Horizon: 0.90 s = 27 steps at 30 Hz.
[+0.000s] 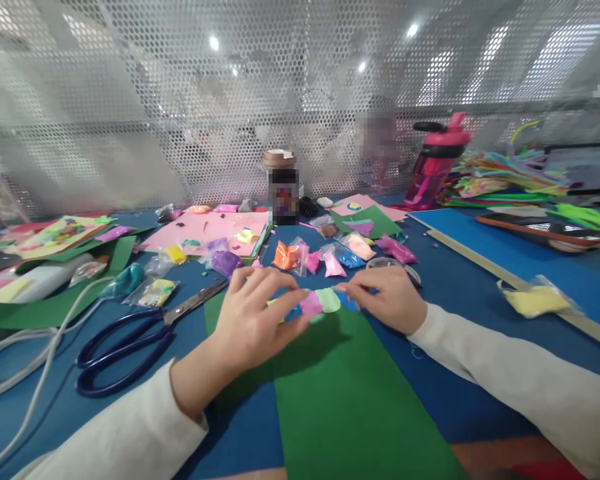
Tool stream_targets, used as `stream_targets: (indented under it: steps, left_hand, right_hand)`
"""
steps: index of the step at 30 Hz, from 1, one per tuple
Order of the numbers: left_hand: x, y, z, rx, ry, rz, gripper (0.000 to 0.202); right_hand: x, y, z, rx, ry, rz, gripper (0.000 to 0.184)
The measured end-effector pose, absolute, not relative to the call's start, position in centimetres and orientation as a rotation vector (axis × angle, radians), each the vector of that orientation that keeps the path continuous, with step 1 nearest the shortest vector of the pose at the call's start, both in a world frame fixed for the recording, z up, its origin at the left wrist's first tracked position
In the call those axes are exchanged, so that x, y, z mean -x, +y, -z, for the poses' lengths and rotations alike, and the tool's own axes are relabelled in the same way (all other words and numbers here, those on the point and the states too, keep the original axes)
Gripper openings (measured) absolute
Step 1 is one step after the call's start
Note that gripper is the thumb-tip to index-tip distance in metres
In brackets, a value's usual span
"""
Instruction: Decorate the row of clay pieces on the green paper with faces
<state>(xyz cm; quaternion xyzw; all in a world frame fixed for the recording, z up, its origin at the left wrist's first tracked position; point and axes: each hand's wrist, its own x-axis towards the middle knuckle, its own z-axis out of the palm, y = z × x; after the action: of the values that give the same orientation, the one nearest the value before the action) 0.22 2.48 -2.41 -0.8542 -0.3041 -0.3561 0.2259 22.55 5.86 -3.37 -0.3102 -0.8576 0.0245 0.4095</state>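
Observation:
A row of joined coloured pieces, resembling soft clay, lies at the far end of a long green paper strip (350, 393). A pink piece (311, 305) and a pale green piece (329, 300) sit in the middle, with blue and a bit of yellow to the sides. My left hand (260, 313) has its thumb and forefinger about the pink piece, one at its near edge and one at its far edge. Thumb and forefinger of my right hand (387, 297) pinch at the blue piece (350, 303) on the right end. Its other fingers are curled.
Large blue-handled scissors (125, 353) lie at the left, beside a white cable (55, 347). Small bags of coloured clay, such as an orange bag (285, 255), spread behind my hands. A lidded cup (281, 187) and a pink bottle (435, 163) stand before a perforated metal screen (220, 100).

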Motion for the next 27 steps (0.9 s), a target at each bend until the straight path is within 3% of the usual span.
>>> stream_targets:
  steps: [3,8,14,27]
  left_hand:
    - [-1.5,1.1,2.4,2.444,-0.722,0.967,0.029]
    - [-1.5,0.9,2.7,2.534,-0.562,0.922,0.028]
    - [0.5,3.4,2.8,2.458,-0.855,0.968,0.022]
    - [3.0,6.1,3.4,2.429,-1.097,1.063,0.036]
  right_hand:
    - [-21.0,3.7,3.1,0.673,-2.230,-0.243,0.025]
    - [-20.7,3.1,3.5,0.586,-2.268,-0.390,0.022]
    - [-23.6,7.7,4.6,0.935,-2.063,-0.305,0.023]
    - [-28.1,13.6,5.5,1.418,-1.953,0.207,0.030]
